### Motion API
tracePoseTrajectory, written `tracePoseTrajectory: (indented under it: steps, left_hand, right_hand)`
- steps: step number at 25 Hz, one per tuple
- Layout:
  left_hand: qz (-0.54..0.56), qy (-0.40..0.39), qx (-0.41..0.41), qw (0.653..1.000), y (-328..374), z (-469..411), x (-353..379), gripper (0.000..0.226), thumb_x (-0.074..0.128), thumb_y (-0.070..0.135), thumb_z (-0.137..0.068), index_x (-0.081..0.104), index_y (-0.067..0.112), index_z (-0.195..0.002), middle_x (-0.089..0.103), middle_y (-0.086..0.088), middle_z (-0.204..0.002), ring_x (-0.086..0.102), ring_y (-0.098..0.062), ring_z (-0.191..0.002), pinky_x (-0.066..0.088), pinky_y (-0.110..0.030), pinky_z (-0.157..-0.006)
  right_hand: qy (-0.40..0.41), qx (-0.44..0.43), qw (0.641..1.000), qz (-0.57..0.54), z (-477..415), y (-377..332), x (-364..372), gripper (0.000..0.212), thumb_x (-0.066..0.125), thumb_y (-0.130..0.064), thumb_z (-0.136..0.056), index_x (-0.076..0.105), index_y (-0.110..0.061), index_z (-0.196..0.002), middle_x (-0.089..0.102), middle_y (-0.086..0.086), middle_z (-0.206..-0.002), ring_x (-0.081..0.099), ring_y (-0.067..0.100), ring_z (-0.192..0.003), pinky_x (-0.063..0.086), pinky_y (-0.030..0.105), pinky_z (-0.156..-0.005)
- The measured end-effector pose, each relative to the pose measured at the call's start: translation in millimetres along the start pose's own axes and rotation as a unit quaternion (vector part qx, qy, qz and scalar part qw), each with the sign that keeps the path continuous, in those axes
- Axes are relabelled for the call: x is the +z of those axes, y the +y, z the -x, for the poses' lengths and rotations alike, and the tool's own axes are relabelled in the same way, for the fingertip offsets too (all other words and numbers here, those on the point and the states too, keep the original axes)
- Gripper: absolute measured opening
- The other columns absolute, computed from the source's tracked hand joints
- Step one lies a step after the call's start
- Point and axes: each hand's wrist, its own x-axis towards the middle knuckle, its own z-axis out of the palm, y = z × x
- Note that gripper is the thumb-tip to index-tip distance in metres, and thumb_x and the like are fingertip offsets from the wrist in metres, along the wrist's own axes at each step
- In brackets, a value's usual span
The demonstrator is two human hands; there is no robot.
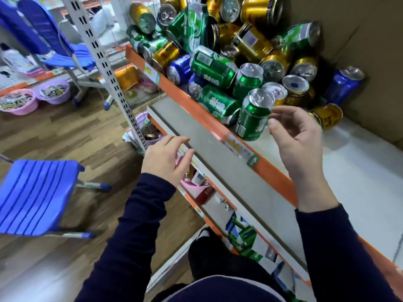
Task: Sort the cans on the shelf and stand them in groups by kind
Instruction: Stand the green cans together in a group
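The right hand (298, 136) hangs half open, its fingers loosely curled around nothing. An upright green can (253, 115) stands just to its left at the front edge of the shelf (359, 171), and it cannot be told whether the fingertips touch it. Beyond that hand, a jumbled pile of green, gold and blue cans (250, 40) lies mostly on its side. The left hand (165, 158), lower and nearer the person, is likewise loosely curled and empty, over a grey ledge (218, 153).
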Motion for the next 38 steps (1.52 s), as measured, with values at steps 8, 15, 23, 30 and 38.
tracePoseTrajectory:
  steps: [8, 15, 23, 30, 38]
  left_hand:
    - [0.007, 0.02, 0.08, 0.997, -22, -135, -5, 0.041, 0.056, 0.025, -0.092, 0.053, 0.006, -0.128, 0.055, -0.013, -0.119, 0.056, -0.026, -0.104, 0.044, -0.033, -0.09]
    - [0.046, 0.022, 0.181, 0.982, -38, -219, 5, 0.052, 0.06, 0.03, -0.088, 0.05, 0.0, -0.129, 0.051, -0.019, -0.127, 0.048, -0.032, -0.118, 0.035, -0.033, -0.102]
    - [-0.047, -0.126, 0.384, 0.914, -38, -284, 15, 0.083, 0.072, 0.064, -0.061, 0.056, 0.018, -0.127, 0.059, -0.004, -0.121, 0.051, -0.031, -0.113, 0.033, -0.041, -0.092]
    - [0.115, -0.003, 0.258, 0.959, -98, -293, 1, 0.071, 0.064, 0.062, -0.071, 0.057, 0.004, -0.112, 0.059, -0.013, -0.104, 0.056, -0.029, -0.096, 0.044, -0.036, -0.083]
    - [0.255, 0.043, 0.002, 0.966, -179, -298, -36, 0.063, 0.042, 0.067, -0.078, 0.049, 0.011, -0.107, 0.055, -0.003, -0.102, 0.05, -0.014, -0.092, 0.033, -0.012, -0.073]
  right_hand:
    - [0.039, -0.029, 0.995, 0.088, -97, -20, 30, 0.013, 0.065, -0.02, -0.086, 0.068, -0.018, -0.099, 0.064, -0.013, -0.085, 0.058, -0.005, -0.074, 0.045, 0.011, -0.069]
    - [0.046, 0.043, 0.984, 0.165, -122, -19, 57, 0.023, 0.069, -0.02, -0.087, 0.067, -0.023, -0.109, 0.067, -0.009, -0.103, 0.061, -0.007, -0.088, 0.046, 0.007, -0.077]
    - [0.131, 0.087, 0.956, 0.248, -122, -37, 77, 0.022, 0.069, -0.017, -0.086, 0.068, -0.02, -0.109, 0.069, -0.006, -0.099, 0.064, 0.004, -0.092, 0.049, 0.017, -0.086]
    - [0.125, 0.067, 0.961, 0.237, -150, -45, 122, 0.024, 0.066, -0.021, -0.088, 0.067, -0.018, -0.112, 0.067, -0.006, -0.1, 0.062, 0.003, -0.094, 0.049, 0.02, -0.086]
    - [0.101, 0.005, 0.962, 0.254, -231, -30, 246, 0.058, 0.068, -0.038, -0.085, 0.052, -0.009, -0.132, 0.058, 0.007, -0.128, 0.052, 0.021, -0.119, 0.039, 0.033, -0.104]
